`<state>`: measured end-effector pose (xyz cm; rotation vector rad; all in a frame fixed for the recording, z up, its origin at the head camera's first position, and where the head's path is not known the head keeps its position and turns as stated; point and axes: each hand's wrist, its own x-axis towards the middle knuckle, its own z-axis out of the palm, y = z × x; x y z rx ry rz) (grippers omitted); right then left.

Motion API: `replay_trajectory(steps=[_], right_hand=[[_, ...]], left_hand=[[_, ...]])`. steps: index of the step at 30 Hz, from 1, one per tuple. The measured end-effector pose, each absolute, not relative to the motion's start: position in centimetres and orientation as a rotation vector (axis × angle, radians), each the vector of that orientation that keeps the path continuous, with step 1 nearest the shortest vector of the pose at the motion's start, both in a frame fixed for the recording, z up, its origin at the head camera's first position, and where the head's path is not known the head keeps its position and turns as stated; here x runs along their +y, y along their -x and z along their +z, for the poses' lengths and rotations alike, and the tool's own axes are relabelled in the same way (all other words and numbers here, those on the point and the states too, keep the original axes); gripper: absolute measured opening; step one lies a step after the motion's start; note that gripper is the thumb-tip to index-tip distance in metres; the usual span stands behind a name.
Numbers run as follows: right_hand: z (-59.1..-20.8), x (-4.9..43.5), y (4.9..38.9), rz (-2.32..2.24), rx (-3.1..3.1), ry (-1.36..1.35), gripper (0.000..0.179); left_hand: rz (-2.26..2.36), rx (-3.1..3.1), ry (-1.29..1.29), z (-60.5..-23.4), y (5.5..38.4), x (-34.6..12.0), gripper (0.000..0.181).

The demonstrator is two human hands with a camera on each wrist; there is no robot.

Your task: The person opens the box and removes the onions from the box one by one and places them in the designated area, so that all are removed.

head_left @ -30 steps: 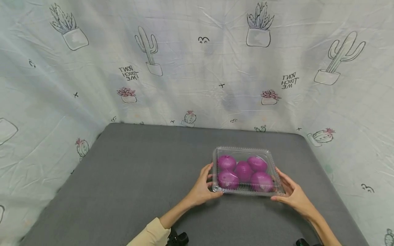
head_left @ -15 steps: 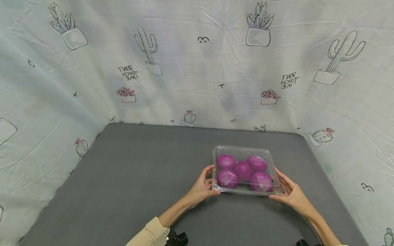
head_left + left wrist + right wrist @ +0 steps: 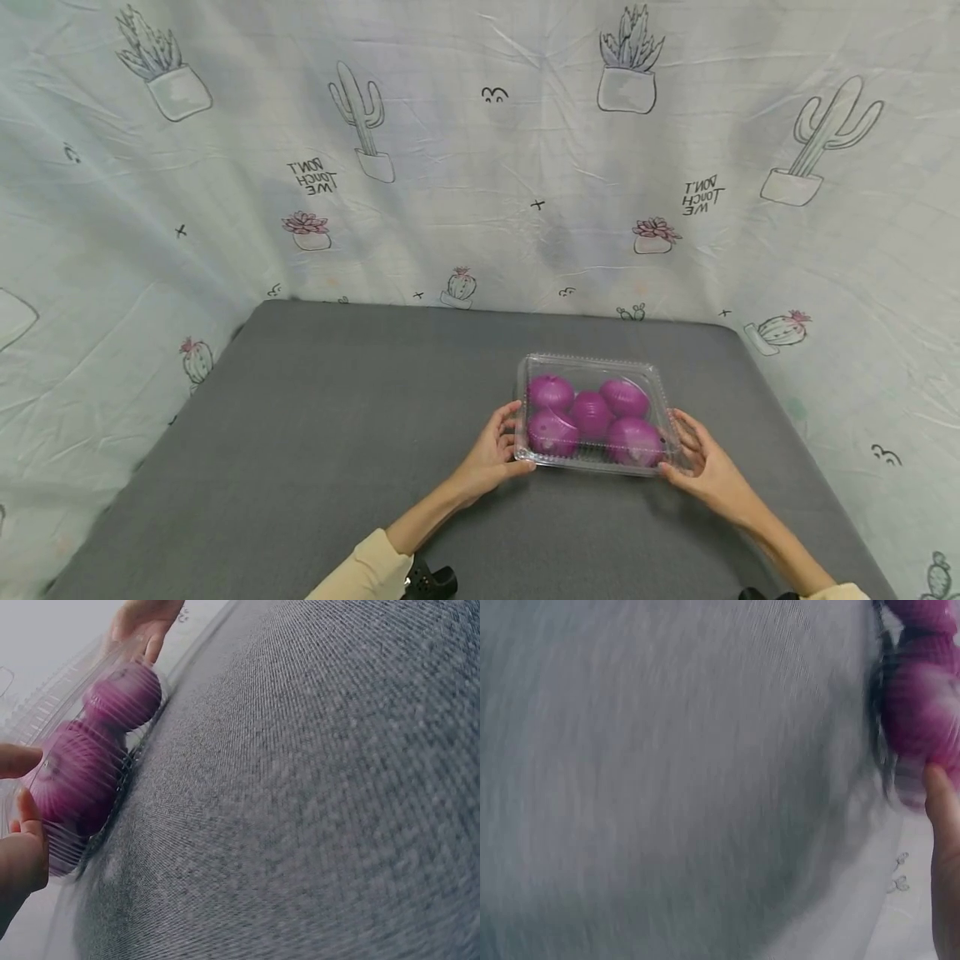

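Observation:
A clear plastic clamshell box (image 3: 588, 362) with a ribbed edge stands on the grey table's right half. Several red onions (image 3: 591, 415) lie inside it, also visible through the plastic in the left wrist view as purple onions (image 3: 81, 765). My left hand (image 3: 483, 462) holds the box's left side, thumb at the near left corner and fingers along the wall. On the opposite side my right hand (image 3: 708, 471) holds the near right corner, its thumb in front and fingers at the side wall. In the right wrist view, the thumb (image 3: 943, 817) overlaps an onion (image 3: 922, 705).
The grey cloth-covered table (image 3: 337, 417) spreads out around the box. A pale curtain (image 3: 450, 167) printed with cacti hangs behind it and along both sides. Below my left wrist a black wrist device (image 3: 431, 581) shows.
The box stays almost in place, with a very slight drift up and left in the head view. My right hand's fingers have shifted and spread a little at the box's right side.

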<state>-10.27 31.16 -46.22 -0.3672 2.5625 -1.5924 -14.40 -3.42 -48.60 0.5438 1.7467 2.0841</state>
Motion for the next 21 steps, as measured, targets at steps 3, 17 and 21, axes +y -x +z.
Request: replay_trajectory(steps=[3,17,21], right_hand=[[-45.87,31.25,10.36,-1.576,2.529,0.333,0.094],[-45.18,31.14,10.62,-1.519,2.502,0.184,0.102],[-45.27,31.42,10.49,-1.52,2.527,0.213,0.094]], left_hand=[[2.085,1.763,-0.552,-48.52,14.33,-3.39,0.083],[2.086,1.805,-0.516,-48.43,14.16,-3.48,0.082],[2.074,1.822,-0.518,-48.33,14.25,-3.52,0.081]])
